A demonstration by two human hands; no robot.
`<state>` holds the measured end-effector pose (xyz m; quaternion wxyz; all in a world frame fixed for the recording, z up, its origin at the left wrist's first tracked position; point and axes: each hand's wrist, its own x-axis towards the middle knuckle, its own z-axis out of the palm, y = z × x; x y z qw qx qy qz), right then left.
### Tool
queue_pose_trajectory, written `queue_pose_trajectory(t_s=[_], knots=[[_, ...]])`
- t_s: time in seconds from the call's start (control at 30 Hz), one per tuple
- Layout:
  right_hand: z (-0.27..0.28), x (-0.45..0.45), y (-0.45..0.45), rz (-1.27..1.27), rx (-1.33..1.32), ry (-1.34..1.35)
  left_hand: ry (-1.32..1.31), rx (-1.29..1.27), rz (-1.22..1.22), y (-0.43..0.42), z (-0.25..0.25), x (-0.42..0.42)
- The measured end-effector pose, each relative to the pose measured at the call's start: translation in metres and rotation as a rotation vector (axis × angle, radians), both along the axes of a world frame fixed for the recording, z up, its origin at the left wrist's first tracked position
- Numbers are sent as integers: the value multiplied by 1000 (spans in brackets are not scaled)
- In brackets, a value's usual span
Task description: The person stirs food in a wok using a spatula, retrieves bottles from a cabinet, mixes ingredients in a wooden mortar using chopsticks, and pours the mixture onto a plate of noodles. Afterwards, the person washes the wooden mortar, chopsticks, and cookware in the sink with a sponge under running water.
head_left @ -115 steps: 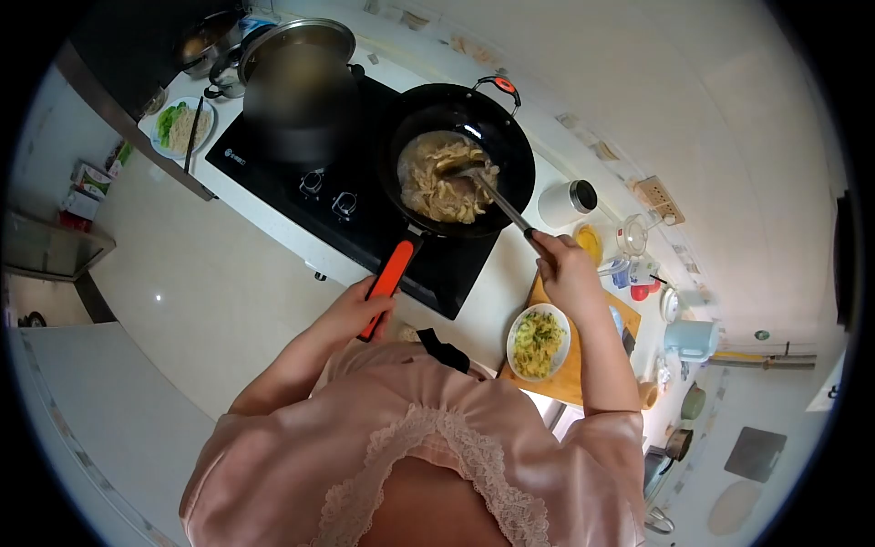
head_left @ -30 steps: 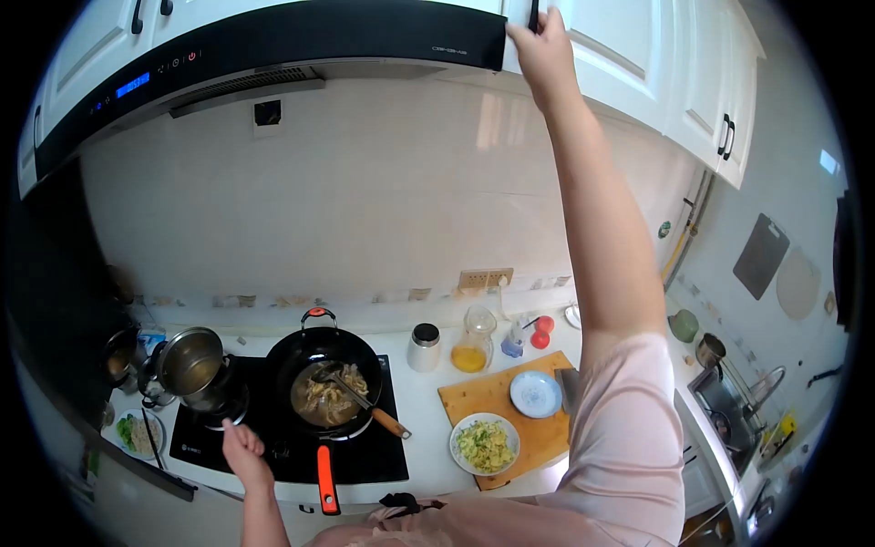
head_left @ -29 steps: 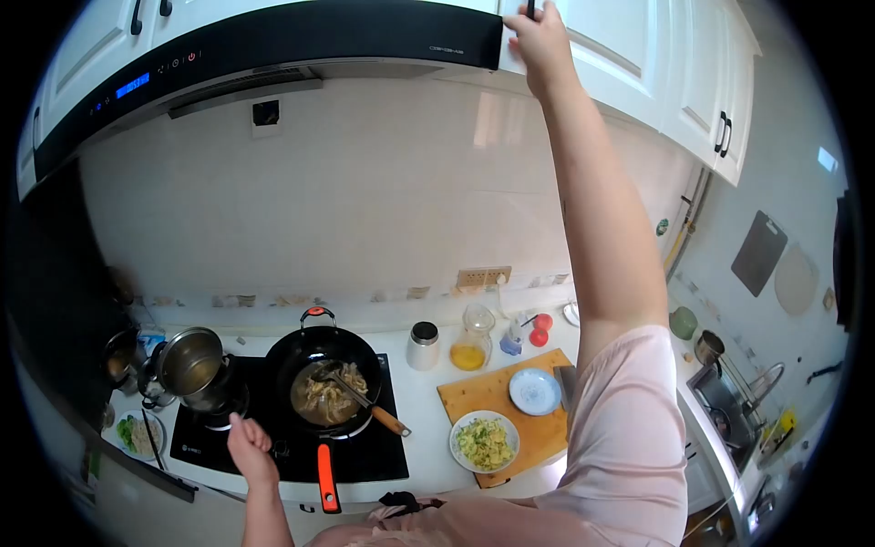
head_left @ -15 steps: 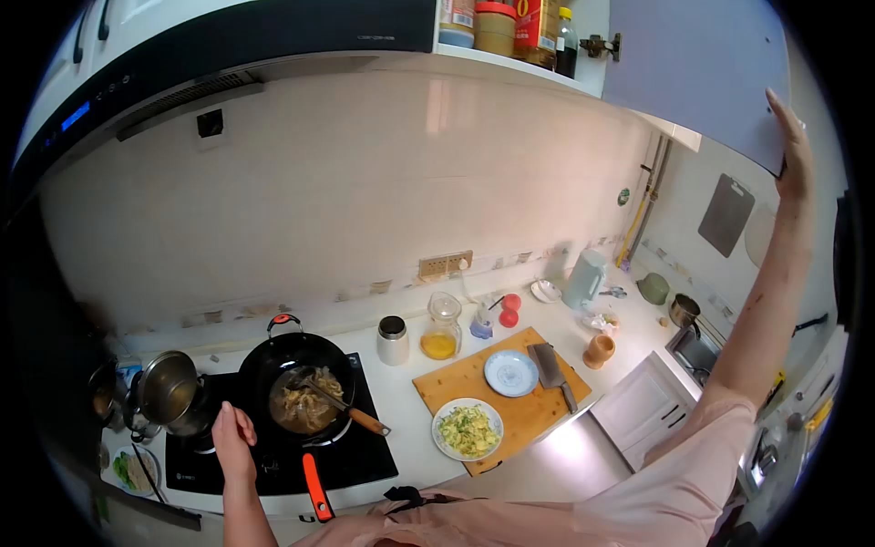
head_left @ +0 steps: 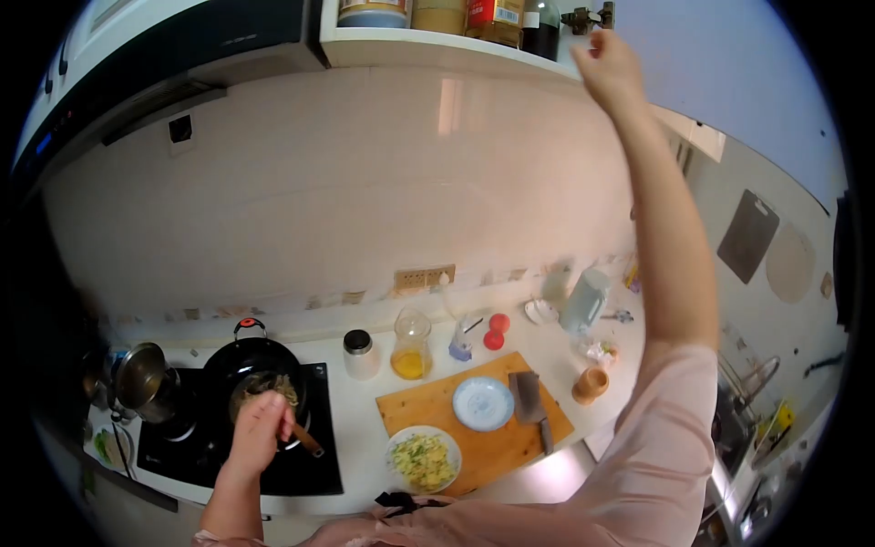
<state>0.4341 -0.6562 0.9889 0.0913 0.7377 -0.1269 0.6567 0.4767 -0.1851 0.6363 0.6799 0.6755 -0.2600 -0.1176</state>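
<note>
My right hand (head_left: 611, 71) is raised beside the shelf of the opened wall cabinet (head_left: 447, 46), near a dark bottle (head_left: 540, 29); its fingers are curled, and what they hold, if anything, is hidden. A red-labelled box (head_left: 495, 20) and jars stand on that shelf. Lower left, my left hand (head_left: 262, 427) hovers in front of the black wok (head_left: 251, 354), its fingers bent together and partly hiding the food inside. A wooden-handled spatula (head_left: 308, 443) rests in the wok, with its handle sticking out to the right of my left hand.
A steel pot (head_left: 141, 378) stands on the stove (head_left: 319, 456). The cutting board (head_left: 488, 460) carries a plate of chopped food (head_left: 424, 459), a blue-rimmed plate (head_left: 483, 404) and a cleaver (head_left: 526, 398). Behind are a jar (head_left: 362, 356) and an oil jug (head_left: 412, 354). The open cabinet door (head_left: 729, 82) hangs upper right.
The cabinet door has swung open. My right hand has left the spatula, pulled the door, then moved leftward to the shelf. My left hand has let go of the wok handle. The view has tilted up.
</note>
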Motion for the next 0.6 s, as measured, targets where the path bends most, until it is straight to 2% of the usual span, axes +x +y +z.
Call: queue_pose_trajectory(t_s=[0.1,0.17,0.2,0.23,0.27,0.33,0.37,0.47,0.6], knots=[[44,68,-51,-109,126,180,25,-13,-44,-53,-3,-24],[52,94,-62,-169,174,284,28,-37,-41,-85,-11,-39],[56,94,-53,-183,180,297,27,-27,-52,-97,-10,-48],[46,83,-25,-112,208,112,43,-19,-60,-107,-12,-57],[55,89,-27,-104,241,114,58,-15,-68,-115,-14,-65],[61,84,-18,-227,295,322,74,-29,-82,-121,-27,-75],[61,92,-24,-233,285,285,103,-42,-70,-122,-32,-81],[75,122,-55,-220,344,418,169,-64,-4,-115,-46,-89],[70,111,-42,-188,409,419,294,-148,134,-100,-65,-89]])
